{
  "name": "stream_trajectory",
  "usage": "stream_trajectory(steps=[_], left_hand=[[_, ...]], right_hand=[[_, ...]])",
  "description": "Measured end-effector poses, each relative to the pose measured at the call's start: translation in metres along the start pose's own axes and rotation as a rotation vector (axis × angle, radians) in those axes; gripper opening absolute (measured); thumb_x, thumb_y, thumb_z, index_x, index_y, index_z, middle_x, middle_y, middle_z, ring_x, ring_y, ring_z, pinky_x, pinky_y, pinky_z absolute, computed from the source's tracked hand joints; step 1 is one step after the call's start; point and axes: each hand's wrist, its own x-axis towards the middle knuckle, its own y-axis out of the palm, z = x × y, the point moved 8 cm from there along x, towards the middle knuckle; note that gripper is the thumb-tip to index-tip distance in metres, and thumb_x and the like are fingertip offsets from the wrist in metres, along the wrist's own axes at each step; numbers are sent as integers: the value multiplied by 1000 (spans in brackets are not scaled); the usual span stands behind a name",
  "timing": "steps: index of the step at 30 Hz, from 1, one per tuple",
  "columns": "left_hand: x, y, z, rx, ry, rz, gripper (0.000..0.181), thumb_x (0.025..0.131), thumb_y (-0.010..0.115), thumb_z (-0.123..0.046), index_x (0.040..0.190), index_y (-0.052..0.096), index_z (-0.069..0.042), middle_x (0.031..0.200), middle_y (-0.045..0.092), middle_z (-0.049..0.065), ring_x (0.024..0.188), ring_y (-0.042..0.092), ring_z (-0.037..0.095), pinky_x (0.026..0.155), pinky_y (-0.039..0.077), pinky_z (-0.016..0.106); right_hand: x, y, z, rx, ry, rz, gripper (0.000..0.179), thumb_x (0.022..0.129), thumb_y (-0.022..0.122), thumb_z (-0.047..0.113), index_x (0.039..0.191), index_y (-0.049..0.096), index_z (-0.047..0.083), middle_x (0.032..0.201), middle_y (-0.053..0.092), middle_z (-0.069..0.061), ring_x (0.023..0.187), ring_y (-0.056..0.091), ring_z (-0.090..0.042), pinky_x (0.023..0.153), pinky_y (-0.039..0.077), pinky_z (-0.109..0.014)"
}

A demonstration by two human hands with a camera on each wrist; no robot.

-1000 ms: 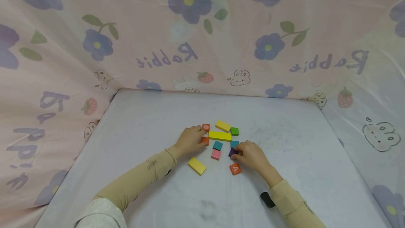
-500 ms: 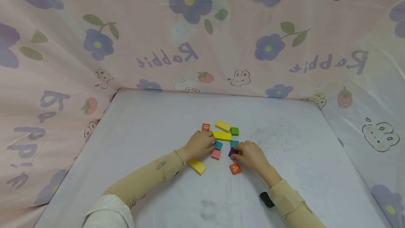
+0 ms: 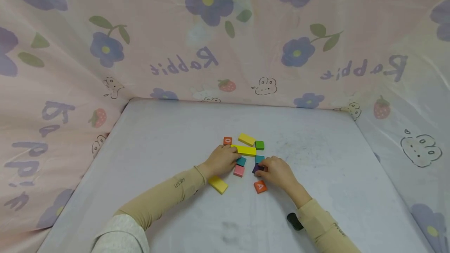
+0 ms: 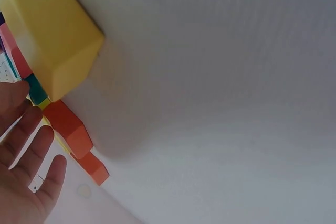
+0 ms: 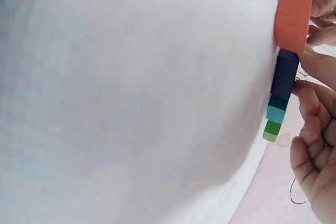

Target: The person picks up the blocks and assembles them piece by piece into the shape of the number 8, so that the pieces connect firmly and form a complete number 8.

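Note:
In the head view my left hand [image 3: 222, 161] reaches in from the left, thumb and index finger at the corners of a teal block [image 3: 241, 162] that it pinches. The left wrist view shows the thumb tip against that teal block [image 4: 37, 88], the other fingers spread. My right hand [image 3: 278, 171] pinches a small purple block [image 3: 257, 168], which lies against a second teal block [image 3: 259, 159]. A pink block [image 3: 239, 171] sits just in front of the first teal one. Behind both hands lies a long yellow block [image 3: 246, 151], its left end partly covered by my left fingers.
An orange block marked O [image 3: 227, 140], a yellow block [image 3: 247, 139] and a green block [image 3: 259, 145] lie farther back. Nearer are another yellow block [image 3: 218, 185] and an orange block marked A [image 3: 260, 186]. A black object [image 3: 294, 221] lies by the right sleeve. Printed fabric surrounds the white table [image 3: 168, 128].
My left hand has moved right, from the front-left orange block to the teal block, and now covers that orange block. The right hand has stayed on the purple block.

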Motion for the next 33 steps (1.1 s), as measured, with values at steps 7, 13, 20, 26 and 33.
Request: stream_trajectory(steps=[7, 13, 20, 26, 33], left_hand=[[0, -1, -2, 14, 16, 9, 25, 92, 56, -25, 115, 67, -22, 102, 63, -4, 89, 52, 14, 82, 45, 30], [-4, -3, -3, 16, 31, 23, 23, 90, 60, -29, 109, 70, -22, 95, 62, -4, 83, 49, 13, 78, 42, 28], [-11, -4, -5, 45, 59, 56, 22, 90, 61, -30, 108, 71, -22, 95, 63, -5, 85, 49, 13, 80, 42, 27], [-18, -7, -6, 37, 91, 41, 19, 88, 63, -29, 103, 72, -20, 86, 60, -5, 79, 48, 11, 76, 42, 27], [-28, -11, -4, -15, 98, -10, 15, 85, 66, -26, 94, 73, -16, 84, 59, -4, 79, 52, 11, 69, 37, 24]], right_hand=[[0, -1, 0, 17, 13, -6, 24, 75, 76, 34, 82, 70, 12, 58, 47, 6, 58, 38, -10, 53, 30, -23], [-1, -2, 1, 26, 19, -2, 22, 75, 76, 33, 80, 70, 12, 57, 46, 6, 58, 38, -10, 52, 30, -22], [-1, -2, 0, 36, 33, 9, 23, 75, 76, 32, 83, 71, 12, 58, 46, 6, 59, 38, -10, 54, 30, -23], [-1, -1, 0, 33, 45, 20, 26, 75, 76, 33, 87, 72, 11, 59, 48, 6, 60, 40, -10, 54, 32, -23], [-2, -3, 1, 41, 30, 10, 28, 76, 75, 31, 92, 73, 9, 59, 50, 6, 60, 40, -10, 54, 32, -22]])
